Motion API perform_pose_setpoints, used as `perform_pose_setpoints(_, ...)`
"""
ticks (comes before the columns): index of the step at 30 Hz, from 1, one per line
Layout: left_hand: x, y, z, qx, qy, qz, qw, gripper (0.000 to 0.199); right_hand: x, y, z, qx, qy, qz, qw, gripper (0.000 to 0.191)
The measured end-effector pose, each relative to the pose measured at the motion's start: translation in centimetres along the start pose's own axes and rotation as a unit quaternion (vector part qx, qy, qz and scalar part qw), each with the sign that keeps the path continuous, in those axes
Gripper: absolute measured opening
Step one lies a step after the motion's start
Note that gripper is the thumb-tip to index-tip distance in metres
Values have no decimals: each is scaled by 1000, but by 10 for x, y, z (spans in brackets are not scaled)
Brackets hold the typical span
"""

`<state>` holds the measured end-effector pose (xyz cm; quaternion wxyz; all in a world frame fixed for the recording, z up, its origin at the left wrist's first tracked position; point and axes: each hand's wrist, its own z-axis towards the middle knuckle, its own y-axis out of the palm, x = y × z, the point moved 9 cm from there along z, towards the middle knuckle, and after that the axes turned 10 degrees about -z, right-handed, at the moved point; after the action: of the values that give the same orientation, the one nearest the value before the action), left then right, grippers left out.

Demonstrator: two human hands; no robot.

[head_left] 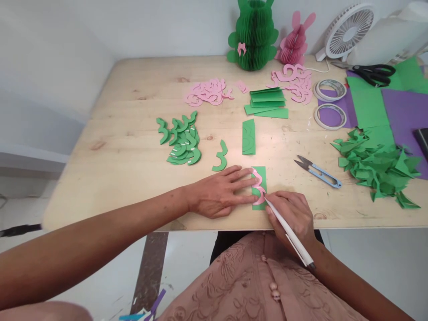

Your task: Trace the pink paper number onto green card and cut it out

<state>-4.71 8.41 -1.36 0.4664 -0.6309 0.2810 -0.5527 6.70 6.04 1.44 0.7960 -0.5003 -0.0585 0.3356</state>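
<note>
A pink scalloped paper shape (260, 192) lies on a small green paper rectangle (262, 207) near the table's front edge. My left hand (222, 191) rests flat from the left, fingers spread, its fingertips pressing on the pink shape. In my right hand (294, 216) is a white pen (288, 229), its tip touching the shape's right edge. Just above lies another green rectangle (248, 137) with a curved outline drawn on it. One green scalloped cutout (220, 157) lies above my left hand.
Green cutouts (183, 142) and pink cutouts (207, 92) lie at left and behind. Blue snips (319, 173), tape rolls (330, 117), green scraps (377, 165) and black scissors (374, 73) are at right. A fan (349, 33) and honeycomb figures (256, 38) stand behind.
</note>
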Motion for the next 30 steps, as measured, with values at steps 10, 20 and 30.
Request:
perform_pose_setpoints(10,0,1,-1,11,14,0,1000,62,-1,1,0,-2,-5,-7,1000,23)
perform_pose_setpoints(20,-2,2,-3,18,10,-4,1000,63,4,-15,8,-49,118,117,985,16)
perform_pose_setpoints(30,-2,3,-4,34,1,-7,999,63,-4,4,-1,-63,138,102,983,6)
